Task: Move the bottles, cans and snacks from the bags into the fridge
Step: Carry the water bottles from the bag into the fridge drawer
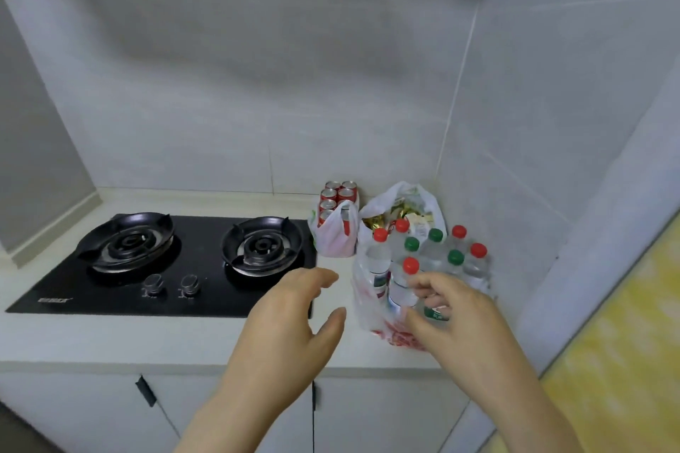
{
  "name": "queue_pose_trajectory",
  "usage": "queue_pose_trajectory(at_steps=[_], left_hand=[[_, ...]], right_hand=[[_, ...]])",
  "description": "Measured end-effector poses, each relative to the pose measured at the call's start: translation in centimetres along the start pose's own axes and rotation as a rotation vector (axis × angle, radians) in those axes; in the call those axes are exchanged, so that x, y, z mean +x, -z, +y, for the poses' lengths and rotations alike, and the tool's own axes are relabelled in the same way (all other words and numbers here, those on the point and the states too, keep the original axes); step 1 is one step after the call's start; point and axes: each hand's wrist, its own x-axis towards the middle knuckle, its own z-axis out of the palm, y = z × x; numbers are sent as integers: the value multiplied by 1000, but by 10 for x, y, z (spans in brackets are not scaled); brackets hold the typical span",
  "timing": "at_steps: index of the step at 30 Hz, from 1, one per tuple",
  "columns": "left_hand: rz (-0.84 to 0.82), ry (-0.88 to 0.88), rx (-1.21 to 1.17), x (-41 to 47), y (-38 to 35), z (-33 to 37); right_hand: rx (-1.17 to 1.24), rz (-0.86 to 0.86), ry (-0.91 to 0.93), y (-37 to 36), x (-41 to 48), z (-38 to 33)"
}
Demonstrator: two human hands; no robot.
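A clear plastic bag (362,305) on the counter's right side holds several water bottles with red and green caps. The front bottle (401,287) has a red cap. My right hand (456,316) is at this bottle, fingers and thumb spread and curved beside it, not closed round it. To the left of the bag, my left hand (294,313) hovers open above the counter, palm turned toward it. Behind stand a white bag of red cans (336,217) and a bag of snacks (401,210) in gold wrappers. The fridge is out of view.
A black two-burner gas hob (165,261) fills the counter's left part, with its knobs toward me. Tiled walls close the corner behind and to the right of the bags. White cabinet doors (386,416) lie below the counter edge. A yellow patterned floor (618,360) shows at the right.
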Motion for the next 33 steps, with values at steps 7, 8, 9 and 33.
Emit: queue_pose_trajectory(at_steps=[7, 8, 9, 33], left_hand=[[-104, -13, -27, 63, -43, -22], [-125, -24, -30, 74, -48, -27], [-138, -39, -33, 85, -53, -31], [-464, -42, -231, 252, -183, -121]], right_hand=[[-45, -29, -125, -18, 48, 38], [-46, -33, -146, -21, 55, 41], [-49, -36, -165, -24, 62, 44], [-166, 25, -440, -122, 183, 123]])
